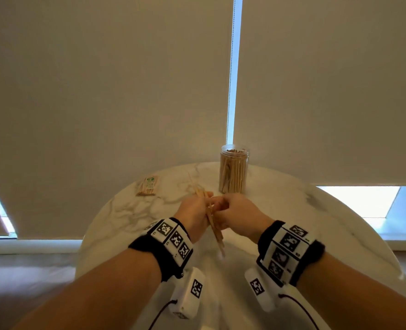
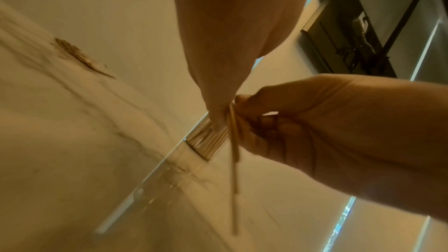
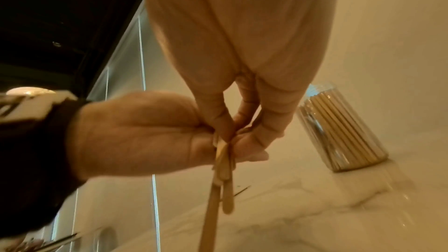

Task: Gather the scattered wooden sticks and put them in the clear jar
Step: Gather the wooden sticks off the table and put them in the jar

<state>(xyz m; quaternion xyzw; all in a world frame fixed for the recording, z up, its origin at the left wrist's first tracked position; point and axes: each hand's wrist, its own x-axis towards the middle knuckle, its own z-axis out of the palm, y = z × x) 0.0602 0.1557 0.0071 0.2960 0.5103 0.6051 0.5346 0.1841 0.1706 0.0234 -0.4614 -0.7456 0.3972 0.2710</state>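
Note:
Over the middle of the round marble table (image 1: 292,210) my two hands meet around a bundle of flat wooden sticks (image 1: 215,232). My left hand (image 1: 197,210) grips the bundle with its fingers curled round it, and the sticks' near ends point down towards me. My right hand (image 1: 233,213) pinches the same sticks (image 3: 224,179) from the right with thumb and fingertips. The clear jar (image 1: 234,172) stands upright just behind my hands, open-topped and packed with sticks. A few loose sticks (image 1: 193,184) lie on the table beyond my left hand.
A small wrapped packet of thin sticks (image 1: 148,186) lies at the back left of the table. Beige roller blinds (image 1: 125,79) hang right behind the table's far edge. The table's near part lies under my forearms.

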